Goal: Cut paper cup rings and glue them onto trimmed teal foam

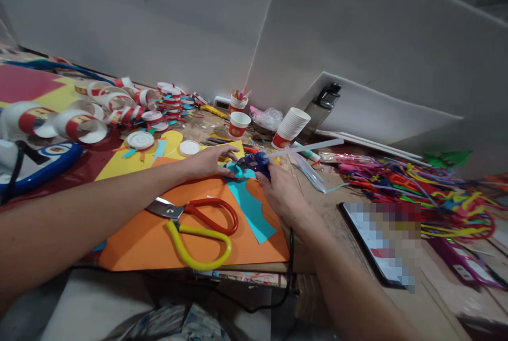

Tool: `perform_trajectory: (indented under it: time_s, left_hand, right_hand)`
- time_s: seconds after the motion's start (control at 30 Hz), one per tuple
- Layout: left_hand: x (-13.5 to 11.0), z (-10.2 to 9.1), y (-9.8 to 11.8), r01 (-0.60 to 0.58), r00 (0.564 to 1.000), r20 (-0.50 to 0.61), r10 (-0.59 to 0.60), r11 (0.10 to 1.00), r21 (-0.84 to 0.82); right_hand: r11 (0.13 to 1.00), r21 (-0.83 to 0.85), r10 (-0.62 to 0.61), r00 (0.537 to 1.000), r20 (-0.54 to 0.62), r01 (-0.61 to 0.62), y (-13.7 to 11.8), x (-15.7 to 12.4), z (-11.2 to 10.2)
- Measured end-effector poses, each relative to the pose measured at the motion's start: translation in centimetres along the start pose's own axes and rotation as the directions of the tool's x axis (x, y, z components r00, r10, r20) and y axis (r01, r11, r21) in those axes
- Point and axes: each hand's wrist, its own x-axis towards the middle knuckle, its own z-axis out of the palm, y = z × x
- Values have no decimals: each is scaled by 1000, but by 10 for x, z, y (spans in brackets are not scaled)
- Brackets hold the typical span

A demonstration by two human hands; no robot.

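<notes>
The blue glue gun (260,161) sits in my right hand (281,189) over the far part of the orange sheet (135,243), its nozzle end turned toward my other hand. My right fingers are wrapped around the grip, probably to keep the nozzle steady; I cannot see whether one presses the trigger. A translucent glue stick (313,146) juts from the back, clear of my wrist. My left hand (208,162) comes in from the opposite side, fingers curved and parted, thumb beside a small turquoise piece (237,170); I cannot tell whether I pinch it or only steady it. The cut turquoise paper (254,211) lies just below, between my forearms. Nearer me, the scissors (174,213) rest on the orange sheet, handles toward my right and the blades partly behind my left forearm, so they take up much of that space. The gun's black cable (291,246), as I take it, hangs over the edge of the bench (329,214) close to my right forearm and could snag. Beyond my hands stand a paper cup (239,125) and a leaning cup stack (291,127); to the right lie a phone (377,246) and a heap of bright pipe cleaners (428,187), and to the left curled cup strips (79,121).
</notes>
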Motion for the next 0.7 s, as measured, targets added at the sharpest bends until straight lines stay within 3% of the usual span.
perform_trajectory:
  time_s: [0.23,0.5,0.7]
  left_hand:
    - [0,1,-2,-6,1000,-7,5,1000,-15]
    - [0,1,-4,7,1000,-7,-7,999,-44]
    - [1,2,-3,-13,1000,-21,12,999,-38]
  right_hand:
    - [996,85,-20,1000,9,19,0,6,7]
    - [985,161,41,996,85,-54,2,6,5]
    - [993,101,55,996,70,-62,2,8,7]
